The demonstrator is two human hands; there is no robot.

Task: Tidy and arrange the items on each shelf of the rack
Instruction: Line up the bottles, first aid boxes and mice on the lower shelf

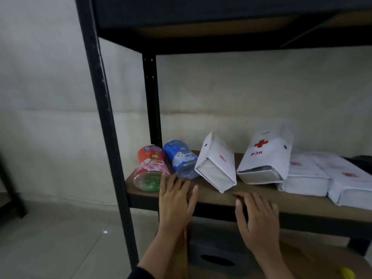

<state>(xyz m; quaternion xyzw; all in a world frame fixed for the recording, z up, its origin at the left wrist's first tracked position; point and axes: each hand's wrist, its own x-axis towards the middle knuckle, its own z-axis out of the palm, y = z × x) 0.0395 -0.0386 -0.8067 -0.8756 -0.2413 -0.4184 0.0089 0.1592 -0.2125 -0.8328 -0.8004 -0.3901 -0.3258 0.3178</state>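
A brown shelf board (261, 195) of the black metal rack holds the items. At its left end a red bottle (150, 170) and a blue bottle (182, 159) lie on their sides. Right of them a white box (217, 164) stands tilted, and a white first-aid box with a red cross (267, 156) leans beside it. More white boxes (308, 176) lie flat further right. My left hand (176, 200) is open, its fingertips just short of the two bottles. My right hand (256, 216) is open over the shelf's front edge, holding nothing.
The rack's black front post (104, 121) stands left of my hands, with a rear post (153, 97) behind the bottles. Another shelf (221, 23) sits overhead. A dark box with an oval slot (218, 258) lies on the lower level. Pale floor tiles spread to the left.
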